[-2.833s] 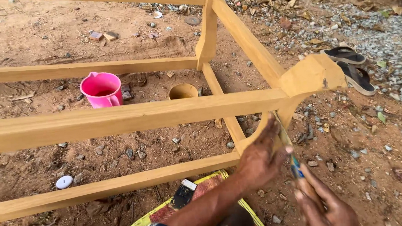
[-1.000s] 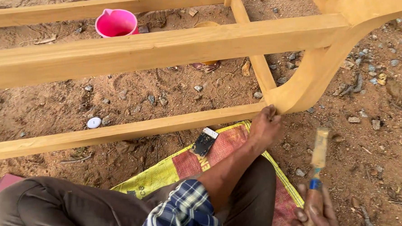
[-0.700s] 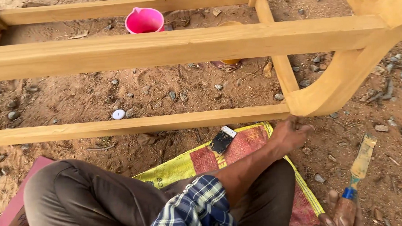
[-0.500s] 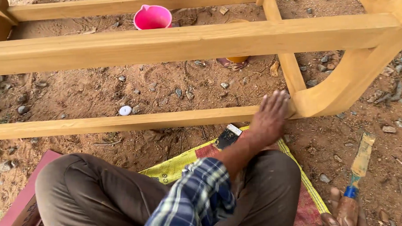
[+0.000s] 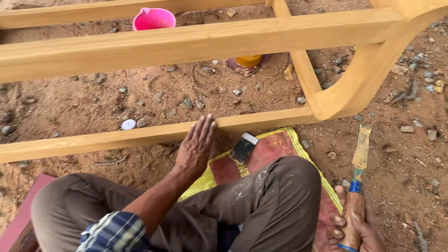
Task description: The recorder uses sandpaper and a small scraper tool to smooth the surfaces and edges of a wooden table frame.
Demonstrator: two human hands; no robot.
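Wooden frame rail (image 5: 109,141) under left hand (image 5: 197,147); brush (image 5: 357,185) in right hand (image 5: 354,233)

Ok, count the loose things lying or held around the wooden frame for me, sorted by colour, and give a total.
Pink: 1, the plastic mug
Yellow: 1, the small tub
White: 1, the round cap
Dark: 1, the phone
Blue-collared: 1, the putty knife in the right hand
Total: 5

Left hand (image 5: 197,147) touches rail (image 5: 109,140); right hand (image 5: 354,231) grips brush (image 5: 358,178).
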